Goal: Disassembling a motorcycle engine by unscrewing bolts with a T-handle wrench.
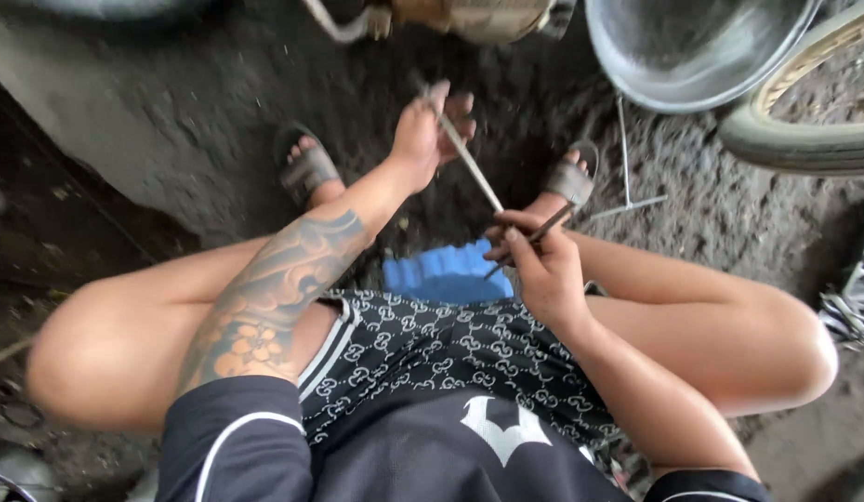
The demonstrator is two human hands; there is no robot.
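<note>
Hands: left (430,130) and right (536,263) grip one thin rod (471,160).

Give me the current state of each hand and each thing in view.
left hand: pinching the thin metal rod's far end
right hand: gripping a dark rod
thin metal rod: held in the air, slanted
dark rod: held, slanted
T-handle tool: lying on the ground
metal basin: tilted

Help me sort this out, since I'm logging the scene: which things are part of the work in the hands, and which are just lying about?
In hand:
- thin pale metal rod, held by left hand and right hand
- thin dark rods in the right hand

Lying about:
- T-shaped metal tool on the dirt
- round metal basin
- spoked bicycle wheel
- blue plastic stool
</note>
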